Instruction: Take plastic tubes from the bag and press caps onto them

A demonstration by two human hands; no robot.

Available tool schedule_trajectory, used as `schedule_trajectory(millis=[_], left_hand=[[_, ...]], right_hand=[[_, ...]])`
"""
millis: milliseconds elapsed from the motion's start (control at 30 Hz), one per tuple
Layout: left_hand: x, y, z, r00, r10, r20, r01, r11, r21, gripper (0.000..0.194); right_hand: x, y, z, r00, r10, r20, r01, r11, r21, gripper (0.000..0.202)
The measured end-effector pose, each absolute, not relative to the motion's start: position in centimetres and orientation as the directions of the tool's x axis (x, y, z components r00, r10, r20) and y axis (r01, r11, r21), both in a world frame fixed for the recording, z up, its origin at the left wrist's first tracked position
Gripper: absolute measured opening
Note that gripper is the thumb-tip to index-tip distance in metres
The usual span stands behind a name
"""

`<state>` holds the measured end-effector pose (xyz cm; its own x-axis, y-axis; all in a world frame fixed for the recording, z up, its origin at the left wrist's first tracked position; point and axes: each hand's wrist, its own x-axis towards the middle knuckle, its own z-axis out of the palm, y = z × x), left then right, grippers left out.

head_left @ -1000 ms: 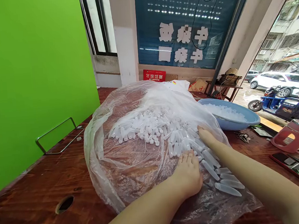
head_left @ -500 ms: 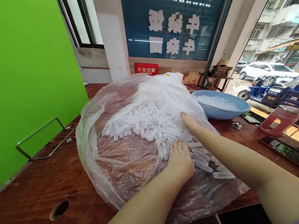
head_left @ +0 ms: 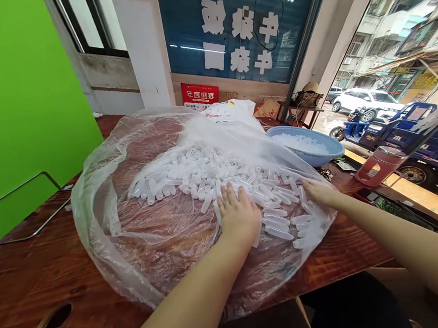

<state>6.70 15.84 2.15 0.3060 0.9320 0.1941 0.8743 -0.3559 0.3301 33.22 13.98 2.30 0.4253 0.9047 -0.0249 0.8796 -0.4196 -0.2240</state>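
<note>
Okay, so in the head view, small frosted-white plastic tubes (head_left: 275, 221) lay in a crumpled clear plastic bag (head_left: 95, 234), some crosswise between both hands, nearer the left hand (head_left: 240, 220). That one was open, fingers slightly spread, touching tubes; right hand (head_left: 320, 194) met the bag's side, grip unclear.

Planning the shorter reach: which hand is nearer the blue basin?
Right. The right hand is at the right side of the plastic bag, just this side of the blue basin; the left hand is farther off, to the left, by white tubes.
</note>
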Motion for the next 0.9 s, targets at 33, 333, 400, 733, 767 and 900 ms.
schedule_trajectory(millis=[33, 333, 400, 733, 767, 900], left_hand=[[6.5, 16.3, 2.3, 0.257, 0.946, 0.200, 0.891, -0.312, 0.330, 0.051], [4.8, 20.5, 1.5, -0.009, 1.000, -0.007, 0.939, 0.011, 0.343, 0.062], [4.8, 20.6, 1.2, 0.002, 0.999, -0.037, 0.935, 0.011, 0.354, 0.064], [6.6, 18.5, 1.1, 0.090, 0.994, -0.058, 0.893, -0.055, 0.447, 0.072], [6.7, 18.4, 1.1, 0.091, 0.994, -0.059, 0.888, -0.054, 0.456, 0.071], [6.8, 18.1, 1.0, 0.106, 0.993, -0.052, 0.878, -0.069, 0.473, 0.069]], right_hand=[[33.8, 13.4, 2.1, 0.425, 0.904, -0.051, 0.879, -0.425, -0.217, 0.050], [33.7, 10.0, 1.1, 0.378, 0.907, -0.183, 0.893, -0.410, -0.187, 0.052], [32.8, 9.2, 0.9, 0.348, 0.917, -0.194, 0.903, -0.383, -0.193, 0.053], [29.9, 5.0, 1.4, 0.383, 0.906, -0.183, 0.901, -0.410, -0.145, 0.050], [29.3, 5.4, 1.5, 0.382, 0.909, -0.168, 0.901, -0.407, -0.151, 0.051], [26.6, 7.9, 0.9, 0.441, 0.890, -0.112, 0.873, -0.455, -0.176, 0.063]])
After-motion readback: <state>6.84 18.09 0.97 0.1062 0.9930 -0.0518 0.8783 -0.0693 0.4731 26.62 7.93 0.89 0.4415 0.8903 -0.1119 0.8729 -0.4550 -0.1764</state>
